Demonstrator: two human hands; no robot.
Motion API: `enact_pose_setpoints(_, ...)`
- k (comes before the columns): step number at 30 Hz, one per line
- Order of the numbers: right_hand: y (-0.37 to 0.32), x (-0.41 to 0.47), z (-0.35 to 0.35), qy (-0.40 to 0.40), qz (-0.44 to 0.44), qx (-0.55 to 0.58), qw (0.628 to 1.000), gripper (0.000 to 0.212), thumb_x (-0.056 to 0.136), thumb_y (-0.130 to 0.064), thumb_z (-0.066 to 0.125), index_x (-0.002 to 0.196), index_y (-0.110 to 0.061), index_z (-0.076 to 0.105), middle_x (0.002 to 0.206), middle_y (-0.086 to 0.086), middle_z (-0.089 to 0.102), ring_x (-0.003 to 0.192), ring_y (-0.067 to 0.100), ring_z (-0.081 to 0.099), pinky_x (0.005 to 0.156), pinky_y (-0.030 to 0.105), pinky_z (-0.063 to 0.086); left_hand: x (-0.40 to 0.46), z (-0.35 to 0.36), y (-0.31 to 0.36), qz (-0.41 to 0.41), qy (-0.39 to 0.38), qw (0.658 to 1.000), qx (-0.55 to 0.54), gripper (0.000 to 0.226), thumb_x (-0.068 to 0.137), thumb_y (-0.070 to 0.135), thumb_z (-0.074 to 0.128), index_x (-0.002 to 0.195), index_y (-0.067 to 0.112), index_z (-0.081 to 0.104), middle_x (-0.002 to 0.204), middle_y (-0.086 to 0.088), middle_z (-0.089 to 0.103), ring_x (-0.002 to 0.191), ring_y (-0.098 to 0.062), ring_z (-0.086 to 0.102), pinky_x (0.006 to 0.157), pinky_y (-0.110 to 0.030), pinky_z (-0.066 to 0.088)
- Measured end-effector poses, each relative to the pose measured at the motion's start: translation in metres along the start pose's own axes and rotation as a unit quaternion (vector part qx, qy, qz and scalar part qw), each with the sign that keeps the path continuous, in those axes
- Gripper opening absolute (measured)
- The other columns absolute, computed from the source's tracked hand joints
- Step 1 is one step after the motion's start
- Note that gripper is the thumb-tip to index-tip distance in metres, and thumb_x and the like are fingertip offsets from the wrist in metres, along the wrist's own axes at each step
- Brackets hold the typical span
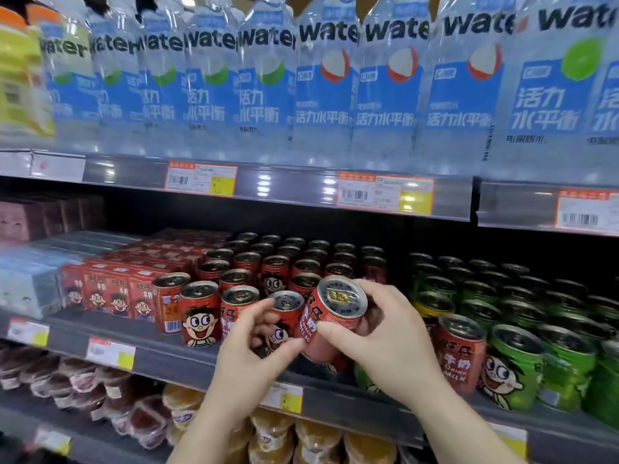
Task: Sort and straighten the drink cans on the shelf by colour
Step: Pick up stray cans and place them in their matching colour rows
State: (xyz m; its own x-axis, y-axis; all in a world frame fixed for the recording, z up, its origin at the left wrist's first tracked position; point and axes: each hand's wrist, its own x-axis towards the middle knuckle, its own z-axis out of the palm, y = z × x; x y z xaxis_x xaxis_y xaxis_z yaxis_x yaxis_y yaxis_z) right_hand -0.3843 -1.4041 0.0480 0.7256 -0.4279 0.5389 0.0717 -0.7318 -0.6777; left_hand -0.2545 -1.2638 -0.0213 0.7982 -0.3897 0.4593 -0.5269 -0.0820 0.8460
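Observation:
Red drink cans (200, 316) with a cartoon face fill the middle of the shelf (140, 356); green cans (512, 366) fill its right part. One red can (459, 351) stands among the green ones at the front. My right hand (385, 336) grips a tilted red can (338, 306), lifted above the front row. My left hand (254, 349) touches another red can (284, 316) that stands at the front, fingers around its side. A yellow-topped can (433, 308) shows just behind my right hand.
Red drink cartons (110, 293) stand left of the cans. Large water bottles (328, 88) line the shelf above. Price tags (201, 179) hang on the shelf rails. The shelf below holds jelly cups (187, 406) and packed snacks.

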Motion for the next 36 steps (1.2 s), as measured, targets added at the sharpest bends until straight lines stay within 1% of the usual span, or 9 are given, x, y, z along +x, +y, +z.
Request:
enact_pose_setpoints(2,-0.005,0.01,0.01,-0.004,-0.002,-0.022,1.0,0.047,0.06,-0.058,0.076,0.102,-0.051,0.056,0.104,-0.026,0.053,0.098,-0.012,0.048,0.08,0.01,0.039,0.001,-0.006,0.012,0.034,-0.1,0.994,0.028,0.081,0.054,0.056,0.078,0.127,0.049,0.043,0.12,0.03,0.048,0.112,0.012,0.044,0.091,-0.017,0.038)
enact_pose_setpoints(8,-0.002,0.028,0.007,-0.05,0.026,-0.041,0.998,0.073,0.065,-0.056,0.075,0.131,-0.041,0.048,0.111,-0.021,0.059,0.087,-0.001,0.056,0.078,0.021,0.048,0.009,-0.001,0.001,0.046,0.008,0.99,0.131,0.078,0.054,0.066,0.07,0.122,0.032,0.055,0.109,0.025,0.054,0.1,0.004,0.053,0.089,-0.03,0.047)
enact_pose_setpoints(13,0.029,0.025,-0.029,-0.089,0.099,-0.21,0.968,0.09,0.059,-0.069,0.069,0.138,-0.039,0.037,0.135,-0.006,0.048,0.126,0.016,0.041,0.105,0.038,0.038,0.004,0.008,-0.021,-0.002,-0.002,0.989,0.145,0.074,0.066,0.055,0.075,0.129,0.024,0.054,0.104,0.021,0.054,0.093,0.001,0.056,0.086,-0.029,0.049)
enact_pose_setpoints(17,0.046,0.006,-0.014,-0.133,0.173,-0.246,0.944,0.103,0.06,-0.069,0.071,0.143,-0.039,0.019,0.142,-0.006,0.03,0.121,0.02,0.047,0.097,0.035,0.044,0.009,0.017,-0.03,0.007,0.017,0.98,0.198,0.073,0.061,0.051,0.081,0.122,0.02,0.058,0.103,0.012,0.056,0.092,-0.007,0.056,0.082,-0.025,0.047)
enact_pose_setpoints(20,0.053,-0.005,0.0,-0.04,0.173,-0.229,0.957,0.097,0.062,-0.064,0.074,0.138,-0.038,0.019,0.138,-0.007,0.033,0.103,0.018,0.059,0.079,0.03,0.048,0.009,0.022,-0.027,-0.006,0.061,0.979,0.192,0.073,0.054,0.048,0.086,0.114,0.021,0.055,0.098,0.01,0.051,0.089,-0.011,0.054,0.081,-0.03,0.048)
enact_pose_setpoints(27,0.043,-0.009,-0.009,0.076,0.123,-0.147,0.979,0.098,0.063,-0.051,0.08,0.143,-0.033,0.026,0.14,-0.012,0.041,0.12,0.006,0.044,0.091,0.022,0.038,0.002,0.034,0.007,0.152,0.024,0.975,0.16,0.069,0.054,0.069,0.069,0.11,0.031,0.058,0.1,0.025,0.051,0.096,-0.005,0.053,0.086,-0.034,0.046)
enact_pose_setpoints(32,0.013,-0.008,0.003,0.007,0.056,-0.049,0.997,0.085,0.063,-0.052,0.078,0.136,-0.043,0.034,0.122,-0.029,0.043,0.107,-0.01,0.043,0.086,0.01,0.035,0.002,0.04,0.022,0.167,-0.054,0.963,0.203,0.074,0.05,0.077,0.062,0.114,0.041,0.054,0.102,0.024,0.055,0.102,-0.003,0.048,0.091,-0.033,0.038)
enact_pose_setpoints(34,0.013,0.002,0.004,0.002,0.077,0.082,0.994,0.066,0.07,-0.056,0.07,0.129,-0.043,0.043,0.116,-0.024,0.054,0.102,-0.003,0.056,0.088,0.024,0.048,0.003,0.035,0.022,0.158,-0.045,0.973,0.163,0.064,0.049,0.072,0.069,0.103,0.04,0.057,0.094,0.022,0.058,0.094,-0.002,0.053,0.084,-0.036,0.044)
enact_pose_setpoints(36,0.036,0.021,0.003,0.109,0.095,0.165,0.976,0.039,0.082,-0.048,0.063,0.118,-0.037,0.053,0.105,-0.01,0.064,0.092,0.007,0.063,0.087,0.039,0.053,0.005,0.029,0.02,0.143,-0.033,0.98,0.136,0.064,0.049,0.068,0.073,0.106,0.042,0.056,0.097,0.023,0.058,0.096,0.0,0.054,0.085,-0.036,0.047)
